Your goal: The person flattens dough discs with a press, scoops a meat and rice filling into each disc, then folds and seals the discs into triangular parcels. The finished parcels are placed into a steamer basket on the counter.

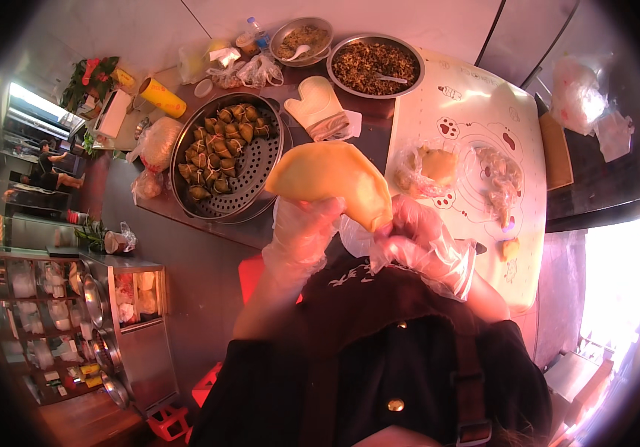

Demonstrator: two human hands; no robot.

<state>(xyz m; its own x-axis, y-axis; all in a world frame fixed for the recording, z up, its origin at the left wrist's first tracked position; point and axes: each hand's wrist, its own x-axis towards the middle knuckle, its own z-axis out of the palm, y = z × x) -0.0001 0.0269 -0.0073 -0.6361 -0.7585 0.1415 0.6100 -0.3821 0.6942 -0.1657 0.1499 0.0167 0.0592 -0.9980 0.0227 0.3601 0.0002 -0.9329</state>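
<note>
A large half-moon dumpling of yellow dough is held up in front of my chest. My left hand, in a clear plastic glove, grips its lower left side with the thumb lying along the dough. My right hand, gloved the same way, pinches the dumpling's right-hand corner between its fingers. Whatever may be inside the folded dough is hidden. To the right, on a white printed mat, sits a lump of yellow dough partly wrapped in plastic. A small dough piece lies nearer me.
A perforated steamer tray with several leaf-wrapped bundles stands at left. Beyond are a steel bowl of dark chopped filling, a smaller bowl with a white spoon, and an oven mitt. Crumpled plastic lies on the mat.
</note>
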